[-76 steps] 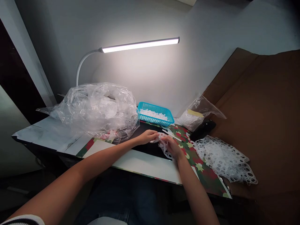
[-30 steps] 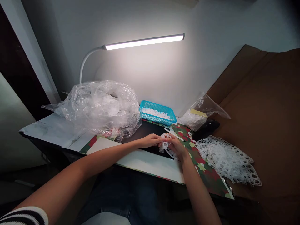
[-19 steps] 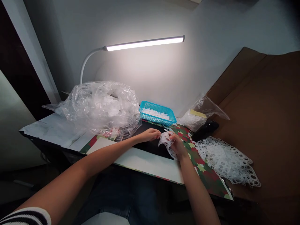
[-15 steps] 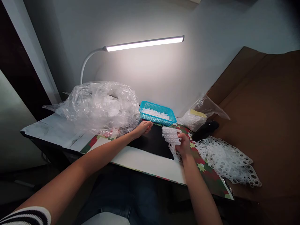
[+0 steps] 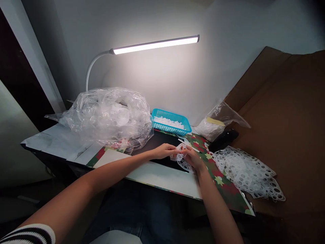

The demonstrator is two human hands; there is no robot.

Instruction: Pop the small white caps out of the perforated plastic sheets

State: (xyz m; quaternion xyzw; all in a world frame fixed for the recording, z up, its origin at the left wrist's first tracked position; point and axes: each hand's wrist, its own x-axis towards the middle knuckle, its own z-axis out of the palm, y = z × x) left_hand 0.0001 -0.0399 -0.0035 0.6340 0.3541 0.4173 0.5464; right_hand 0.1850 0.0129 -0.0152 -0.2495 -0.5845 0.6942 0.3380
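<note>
A white perforated plastic sheet [image 5: 186, 165] with rows of round holes is between my hands over the dark mat [image 5: 162, 163]. My right hand [image 5: 193, 158] is closed around its right side. My left hand [image 5: 163, 151] pinches the sheet's left part with fingertips close to the right ones. The sheet looks folded or curled, and its middle is partly covered by fingers. Beyond the hands, a blue plastic basket [image 5: 170, 130] contains many small white round pieces [image 5: 169, 122]. A thin white strip [image 5: 189, 145] lies just behind my right hand.
A large clear plastic bag [image 5: 109, 115] with white contents fills the left side. To the right are a heap of empty-holed white sheets [image 5: 246, 173], a black object [image 5: 223, 139] and a clear bag [image 5: 209, 130]. Brown cardboard [image 5: 281, 118] stands at right, below a lamp [image 5: 156, 44].
My left hand has moved from near the basket toward me and right, onto the sheet. The sheet, flat-faced before, is now turned and bunched between both hands.
</note>
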